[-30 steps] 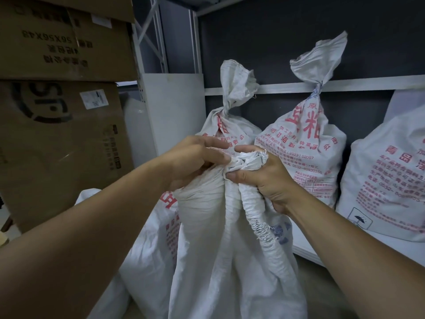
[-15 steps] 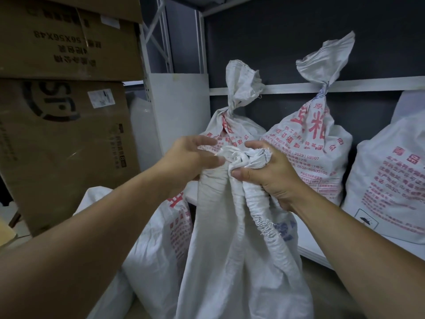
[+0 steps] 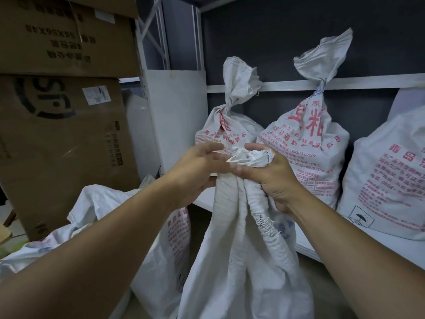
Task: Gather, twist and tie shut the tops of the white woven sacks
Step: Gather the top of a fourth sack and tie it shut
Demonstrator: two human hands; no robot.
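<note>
A white woven sack [image 3: 239,261] stands in front of me with its top bunched into a narrow neck. My right hand [image 3: 271,180] is closed around that neck, and crumpled fabric sticks out above the fist. My left hand [image 3: 197,171] sits on the left side of the neck, fingers loosely curled against the fabric and the right fingers; its grip is blurred. Behind, two tied sacks with red print [image 3: 227,125] [image 3: 315,139] stand upright on a low white shelf [image 3: 358,247].
Another printed sack [image 3: 391,185] leans at the right on the shelf. An open, slumped sack [image 3: 110,203] lies at the lower left. Stacked cardboard boxes [image 3: 57,134] fill the left side. A white panel [image 3: 179,116] and metal racking stand behind.
The sack's neck has been drawn tighter and narrower. My left hand has slid from the top of the bunch to its left side, while my right hand keeps its hold.
</note>
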